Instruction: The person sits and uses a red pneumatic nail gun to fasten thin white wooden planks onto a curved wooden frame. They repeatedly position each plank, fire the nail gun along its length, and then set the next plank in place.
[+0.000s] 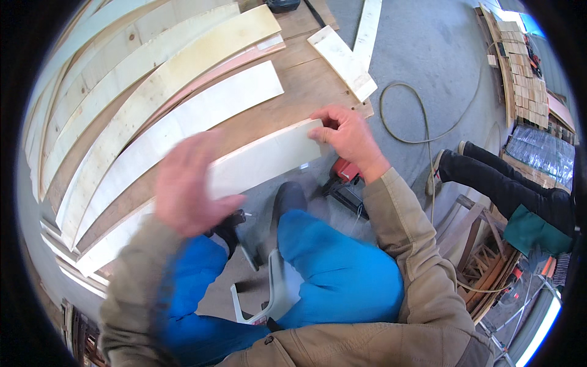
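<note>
A long pale wooden board lies along the near edge of the brown work table. My right hand pinches its right end, with the thumb on the near face and the fingers over the far edge. My left hand, blurred by motion, is over the same board farther left, its thumb apart from the fingers. Whether it touches the board I cannot tell. Beyond the held board lies a white board strip, with several more pale strips fanned out to the left.
A short plank rests at the table's right corner. Below the board's right end is a red and black power tool. A hose loops over the floor. At right is another person's dark-trousered leg, near stacked wood blocks.
</note>
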A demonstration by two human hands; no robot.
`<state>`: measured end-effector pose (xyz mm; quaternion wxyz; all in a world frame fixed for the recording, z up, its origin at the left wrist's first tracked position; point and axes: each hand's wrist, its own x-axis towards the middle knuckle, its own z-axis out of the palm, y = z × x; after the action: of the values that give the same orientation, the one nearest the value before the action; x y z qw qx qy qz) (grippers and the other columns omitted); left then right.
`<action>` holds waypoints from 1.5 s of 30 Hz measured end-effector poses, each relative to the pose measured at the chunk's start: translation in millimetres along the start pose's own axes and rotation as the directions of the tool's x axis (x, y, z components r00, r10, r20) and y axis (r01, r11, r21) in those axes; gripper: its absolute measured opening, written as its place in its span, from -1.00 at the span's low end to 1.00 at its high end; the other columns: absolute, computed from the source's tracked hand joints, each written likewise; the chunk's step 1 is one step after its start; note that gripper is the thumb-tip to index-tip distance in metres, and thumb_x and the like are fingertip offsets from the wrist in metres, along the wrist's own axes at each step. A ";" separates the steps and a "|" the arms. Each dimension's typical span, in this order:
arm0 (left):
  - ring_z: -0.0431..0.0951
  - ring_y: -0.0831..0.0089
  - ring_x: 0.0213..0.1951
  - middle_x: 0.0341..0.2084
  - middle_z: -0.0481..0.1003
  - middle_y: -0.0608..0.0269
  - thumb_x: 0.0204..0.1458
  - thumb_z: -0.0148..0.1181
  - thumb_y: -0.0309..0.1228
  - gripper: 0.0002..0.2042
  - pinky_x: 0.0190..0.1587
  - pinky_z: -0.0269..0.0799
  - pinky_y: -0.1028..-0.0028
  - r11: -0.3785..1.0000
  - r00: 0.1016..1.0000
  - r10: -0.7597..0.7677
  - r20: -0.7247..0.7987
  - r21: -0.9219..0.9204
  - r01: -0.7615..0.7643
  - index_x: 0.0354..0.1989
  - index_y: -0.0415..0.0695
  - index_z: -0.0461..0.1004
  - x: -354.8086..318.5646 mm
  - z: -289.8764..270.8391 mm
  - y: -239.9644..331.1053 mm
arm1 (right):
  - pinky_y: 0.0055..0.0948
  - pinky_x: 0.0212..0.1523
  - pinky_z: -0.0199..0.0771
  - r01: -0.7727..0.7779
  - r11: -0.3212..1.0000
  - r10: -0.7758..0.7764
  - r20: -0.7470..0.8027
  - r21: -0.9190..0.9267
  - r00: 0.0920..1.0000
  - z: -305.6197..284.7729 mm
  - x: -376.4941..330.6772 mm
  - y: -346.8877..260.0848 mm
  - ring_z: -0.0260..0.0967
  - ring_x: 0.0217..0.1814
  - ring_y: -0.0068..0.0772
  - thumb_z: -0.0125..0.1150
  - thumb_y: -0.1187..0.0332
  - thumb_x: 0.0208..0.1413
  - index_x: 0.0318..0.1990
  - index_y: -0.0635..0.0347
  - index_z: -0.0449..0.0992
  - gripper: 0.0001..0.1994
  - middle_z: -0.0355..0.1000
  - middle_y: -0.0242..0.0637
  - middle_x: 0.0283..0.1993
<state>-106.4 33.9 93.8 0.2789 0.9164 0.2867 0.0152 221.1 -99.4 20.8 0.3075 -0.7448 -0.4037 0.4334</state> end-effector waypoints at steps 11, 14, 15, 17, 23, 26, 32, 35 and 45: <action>0.58 0.01 0.01 0.01 0.55 0.06 -0.32 0.60 -0.36 -0.24 0.10 0.48 0.09 0.998 0.983 -0.066 -0.173 -0.010 0.065 0.19 -0.13 0.45 52.4 102.3 45.4 | -0.45 -0.19 0.54 -0.021 0.978 0.027 -0.028 0.205 0.999 2.3 -2.8 4.5 0.49 -0.24 -0.52 0.64 0.33 0.03 -0.05 0.31 0.61 -0.61 0.56 -0.34 -0.22; 0.58 -0.01 0.00 0.00 0.55 0.05 -0.32 0.58 -0.39 -0.24 0.08 0.49 0.08 0.998 0.981 -0.055 -0.186 -0.014 0.053 0.21 -0.11 0.45 51.0 104.3 44.6 | -0.48 -0.23 0.51 -0.019 0.978 0.036 -0.079 0.210 0.996 3.8 -8.4 9.1 0.46 -0.25 -0.58 0.66 0.31 0.03 -0.15 0.29 0.58 -0.63 0.55 -0.38 -0.26; 0.58 0.02 0.01 0.00 0.55 0.08 -0.32 0.58 -0.37 -0.24 0.08 0.48 0.09 0.999 0.980 -0.050 -0.193 0.000 0.051 0.20 -0.11 0.45 51.1 105.3 44.9 | -0.47 -0.23 0.51 -0.007 0.979 0.027 -0.098 0.204 0.995 4.3 -11.5 10.9 0.47 -0.25 -0.58 0.67 0.30 0.02 -0.19 0.29 0.58 -0.64 0.55 -0.37 -0.27; 0.59 0.07 0.01 0.01 0.55 0.14 -0.31 0.58 -0.34 -0.25 0.06 0.47 0.11 0.998 0.978 -0.049 -0.201 0.030 0.056 0.19 -0.11 0.46 51.4 107.0 45.3 | -0.42 -0.25 0.54 0.017 0.989 0.005 -0.155 0.144 0.988 7.2 -16.0 15.2 0.49 -0.29 -0.50 0.68 0.27 0.01 -0.22 0.32 0.58 -0.62 0.58 -0.27 -0.30; 0.59 0.01 0.01 0.02 0.55 0.09 -0.29 0.56 -0.34 -0.23 0.09 0.48 0.09 0.998 0.980 -0.014 -0.197 0.055 0.025 0.23 -0.08 0.43 52.2 109.4 44.1 | -0.24 -0.18 0.57 0.236 0.969 -0.204 -0.288 0.078 0.935 20.8 -26.4 33.3 0.55 -0.21 -0.09 0.61 0.29 0.08 -0.16 0.27 0.63 -0.70 0.55 -0.08 -0.25; 0.59 -0.02 0.01 0.02 0.56 0.08 -0.29 0.56 -0.34 -0.23 0.08 0.48 0.07 0.996 0.983 -0.014 -0.183 0.084 0.030 0.24 -0.08 0.43 51.5 109.8 45.1 | -0.21 -0.16 0.59 0.327 0.943 -0.285 -0.366 0.057 0.886 27.2 -31.4 40.4 0.56 -0.18 -0.04 0.59 0.30 0.09 -0.11 0.26 0.63 -0.69 0.55 -0.08 -0.19; 0.56 -0.05 0.08 0.05 0.55 0.04 -0.30 0.60 -0.38 -0.22 0.15 0.47 0.02 0.994 0.986 -0.022 -0.168 0.103 0.040 0.25 -0.10 0.44 50.6 113.6 45.8 | -0.17 -0.12 0.58 0.279 0.940 -0.193 -0.366 0.196 0.910 36.0 -40.9 44.3 0.55 -0.11 0.01 0.55 0.33 0.11 -0.06 0.23 0.64 -0.70 0.54 -0.07 -0.15; 0.53 -0.07 0.12 0.06 0.53 0.02 -0.31 0.62 -0.38 -0.18 0.18 0.44 0.00 0.993 0.988 -0.022 -0.152 0.110 0.039 0.27 -0.11 0.41 54.9 111.2 50.0 | -0.17 -0.13 0.57 0.273 0.941 -0.185 -0.368 0.202 0.911 37.6 -39.6 45.6 0.54 -0.12 0.01 0.55 0.32 0.10 -0.09 0.23 0.64 -0.71 0.53 -0.09 -0.18; 0.51 -0.07 0.07 0.02 0.50 0.00 -0.22 0.58 -0.31 -0.23 0.16 0.41 -0.01 0.998 0.988 0.004 -0.156 0.069 0.007 0.25 -0.16 0.38 100.9 118.4 93.5 | -0.16 -0.13 0.56 0.266 0.932 -0.163 -0.373 0.246 0.913 37.0 -38.6 47.5 0.53 -0.15 0.00 0.54 0.27 0.08 -0.09 0.19 0.68 -0.70 0.52 -0.11 -0.20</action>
<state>48.5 -35.3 29.1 0.2236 0.9213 0.3087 0.0768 192.4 -151.9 -18.3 0.5263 -0.7063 -0.3550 0.3134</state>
